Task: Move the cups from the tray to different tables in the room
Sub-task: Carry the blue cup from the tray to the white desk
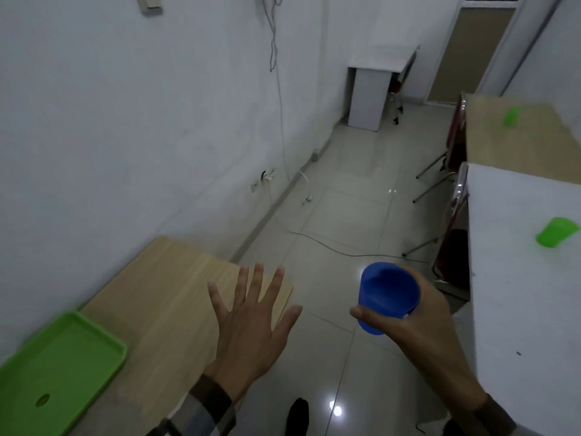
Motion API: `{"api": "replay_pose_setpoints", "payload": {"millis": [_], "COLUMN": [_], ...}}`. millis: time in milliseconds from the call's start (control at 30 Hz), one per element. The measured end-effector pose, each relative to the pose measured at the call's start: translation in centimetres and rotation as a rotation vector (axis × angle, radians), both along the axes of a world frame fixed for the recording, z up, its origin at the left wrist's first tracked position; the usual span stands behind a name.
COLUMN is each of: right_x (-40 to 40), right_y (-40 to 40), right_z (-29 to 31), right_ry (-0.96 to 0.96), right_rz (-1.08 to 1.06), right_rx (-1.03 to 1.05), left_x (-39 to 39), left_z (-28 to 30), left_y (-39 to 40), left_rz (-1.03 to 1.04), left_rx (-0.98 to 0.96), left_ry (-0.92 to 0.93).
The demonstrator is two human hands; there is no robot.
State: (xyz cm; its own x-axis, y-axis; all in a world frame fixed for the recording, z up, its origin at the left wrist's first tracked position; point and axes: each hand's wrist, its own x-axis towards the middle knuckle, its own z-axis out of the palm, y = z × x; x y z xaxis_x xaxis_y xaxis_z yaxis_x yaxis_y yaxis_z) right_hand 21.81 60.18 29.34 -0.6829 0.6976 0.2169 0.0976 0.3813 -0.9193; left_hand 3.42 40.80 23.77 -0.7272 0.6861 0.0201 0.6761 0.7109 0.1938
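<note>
Blue plastic cup (388, 294) (tapered, smooth) gripped in right hand (418, 322); left hand (251, 322) splayed, empty.

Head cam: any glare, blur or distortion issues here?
Head view: dim and soft overall; lamp glare on the glossy floor; motion blur smears the green tray and the green cups at right; wide-angle bending tilts the walls and door; the blue cup in the right hand stays readable.

Bare hands, checked sleeve cuff (207, 407), dark cuff (496, 413)
</note>
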Motion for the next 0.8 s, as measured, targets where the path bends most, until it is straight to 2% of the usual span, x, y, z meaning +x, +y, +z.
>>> {"api": "replay_pose_setpoints", "payload": {"millis": [333,800], "right_x": [-7.5,-19.0], "right_y": [11.9,33.1], "right_z": [1.8,1.4], "right_ry": [0.0,0.081], "right_rz": [-0.159,-0.239], "right_rx": [-0.018,-0.027], "left_x": [-11.1,-23.5], "left_z": [1.8,2.4], "left_y": [15.8,38.4], "left_rz": [-0.173,-0.29], "left_rx": [0.074,0.002], "left_ry": [-0.01,-0.003]}}
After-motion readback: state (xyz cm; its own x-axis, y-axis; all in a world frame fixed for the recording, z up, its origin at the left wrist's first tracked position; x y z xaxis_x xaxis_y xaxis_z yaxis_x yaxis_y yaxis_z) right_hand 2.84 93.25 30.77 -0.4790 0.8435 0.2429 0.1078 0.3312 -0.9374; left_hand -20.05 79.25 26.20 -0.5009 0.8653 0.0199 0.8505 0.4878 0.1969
